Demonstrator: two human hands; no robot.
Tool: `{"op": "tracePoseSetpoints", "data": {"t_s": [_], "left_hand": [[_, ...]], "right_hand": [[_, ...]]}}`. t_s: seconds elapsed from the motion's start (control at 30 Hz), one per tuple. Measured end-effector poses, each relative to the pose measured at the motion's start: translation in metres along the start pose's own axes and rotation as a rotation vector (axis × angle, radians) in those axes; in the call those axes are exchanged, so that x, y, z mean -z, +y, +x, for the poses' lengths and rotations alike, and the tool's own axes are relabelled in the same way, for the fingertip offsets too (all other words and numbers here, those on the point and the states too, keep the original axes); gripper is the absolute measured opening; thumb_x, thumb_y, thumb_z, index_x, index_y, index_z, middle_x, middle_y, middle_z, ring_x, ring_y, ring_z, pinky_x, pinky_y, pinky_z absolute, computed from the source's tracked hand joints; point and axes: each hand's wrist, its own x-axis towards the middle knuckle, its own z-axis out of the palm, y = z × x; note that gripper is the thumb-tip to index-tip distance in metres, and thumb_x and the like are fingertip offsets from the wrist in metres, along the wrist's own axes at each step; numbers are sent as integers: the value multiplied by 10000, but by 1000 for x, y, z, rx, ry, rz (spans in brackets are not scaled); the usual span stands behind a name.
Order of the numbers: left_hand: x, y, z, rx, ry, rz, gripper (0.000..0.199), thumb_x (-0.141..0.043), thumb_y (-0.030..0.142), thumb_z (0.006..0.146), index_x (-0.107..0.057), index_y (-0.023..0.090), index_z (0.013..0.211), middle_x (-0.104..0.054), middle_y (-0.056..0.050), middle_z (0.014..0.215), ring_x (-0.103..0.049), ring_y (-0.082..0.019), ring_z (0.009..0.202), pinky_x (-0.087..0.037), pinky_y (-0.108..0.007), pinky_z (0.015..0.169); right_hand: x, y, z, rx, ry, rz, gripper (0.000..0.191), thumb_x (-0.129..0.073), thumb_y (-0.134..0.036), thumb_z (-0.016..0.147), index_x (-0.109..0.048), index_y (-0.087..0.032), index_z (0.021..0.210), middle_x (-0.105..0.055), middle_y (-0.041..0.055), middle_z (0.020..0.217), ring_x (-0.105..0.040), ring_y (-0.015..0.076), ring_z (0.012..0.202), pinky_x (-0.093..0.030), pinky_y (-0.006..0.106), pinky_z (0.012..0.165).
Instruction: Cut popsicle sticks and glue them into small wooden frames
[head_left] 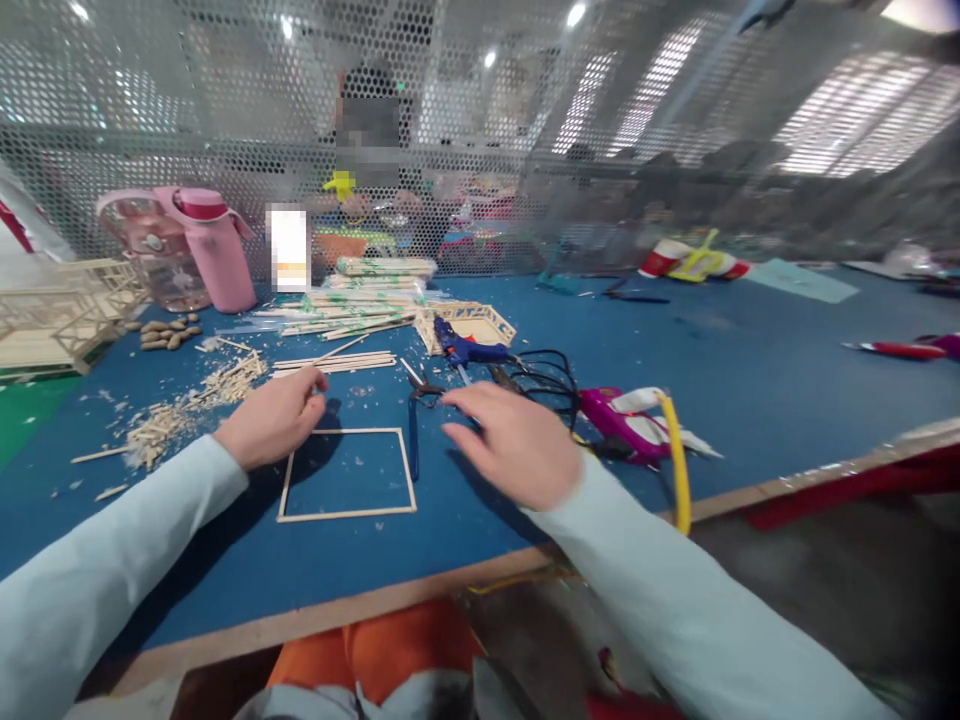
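Note:
My left hand (274, 415) hovers over the upper left corner of a rectangle of thin wooden sticks (349, 515), hiding that corner. Its fingers are loosely bent, with no object visible in them. To the right of the rectangle, my right hand (521, 445) has its thumb and forefinger apart and nothing seen between them. Just beyond its fingertips lie blue-handled pliers (414, 430), partly alongside the rectangle. A blue hot glue gun (469, 347) rests farther back, against a small openwork stick structure (487, 322).
Loose sticks (337, 364), wrapped stick bundles (367, 300) and cut scraps (161, 428) lie left and behind. Pink bottles (219, 255) stand near the mesh screen (480, 150). Black cable and a purple-and-white tool (622, 425) are at right, near the table edge (360, 600).

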Motion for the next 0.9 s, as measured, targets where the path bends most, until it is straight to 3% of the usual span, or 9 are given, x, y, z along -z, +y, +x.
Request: {"op": "tracePoseSetpoints", "data": {"t_s": [0.1,0.2,0.3,0.4,0.53,0.67,0.73,0.83,0.9], "left_hand": [[-9,8,3,-120,-24,-4,287,-305,206,826,-549,149,963,-639,-85,894,-588,-205,805,-430,-299,708],[-20,20,-8,-164,-82,18,306,-279,187,848,-560,163,966,-636,-89,944,-594,-202,838,-442,-306,733],[-22,29,-20,-181,-100,99,297,-349,252,844,-574,171,1022,-646,-92,945,-597,-224,859,-447,-321,737],[-13,25,-24,-155,-80,21,414,-486,409,781,-541,210,1140,-649,-62,1057,-592,-230,948,-445,-311,796],[-1,3,-23,-96,-94,-144,359,-364,393,841,-628,227,1019,-680,-26,1013,-612,-193,908,-453,-281,793],[-2,-21,-21,21,18,-165,366,-411,361,797,-624,212,1055,-681,-50,990,-611,-198,832,-461,-294,760],[-4,-28,-19,41,16,-102,390,-440,378,773,-624,200,1067,-677,-65,978,-603,-203,801,-459,-308,745],[-9,-29,-16,-13,-37,-60,370,-424,415,791,-672,200,963,-677,-64,928,-592,-195,816,-445,-294,751],[-12,-24,-16,-13,-53,-64,339,-427,406,796,-692,203,857,-676,-52,864,-591,-181,777,-441,-274,709]], "right_hand": [[-13,-25,36,97,-234,-76,237,-505,-271,784,-602,-197,987,-636,86,935,-613,234,853,-429,298,671],[-25,-26,55,109,-337,-90,195,-508,-239,753,-612,-206,915,-628,77,918,-613,221,812,-406,277,630],[-30,-14,57,121,-342,-42,180,-517,-224,722,-601,-204,880,-607,64,918,-597,196,818,-392,257,642],[-29,-1,56,77,-345,-74,214,-517,-149,685,-595,-191,880,-606,67,914,-584,200,849,-380,256,650],[-24,9,54,-15,-357,-116,286,-502,-77,667,-597,-209,903,-617,58,959,-574,214,897,-368,264,648],[-22,-2,49,-1,-182,-92,304,-487,-84,723,-584,-200,987,-594,76,995,-569,195,875,-360,262,653],[-23,-14,46,65,-119,3,219,-491,-186,790,-581,-187,990,-600,70,957,-566,173,842,-358,255,665],[-30,-28,45,170,-222,117,224,-516,-341,810,-585,-195,966,-624,42,887,-569,160,794,-347,249,639],[-35,-30,46,201,-274,110,172,-513,-302,814,-597,-210,933,-632,30,891,-571,160,807,-334,246,625]]}}
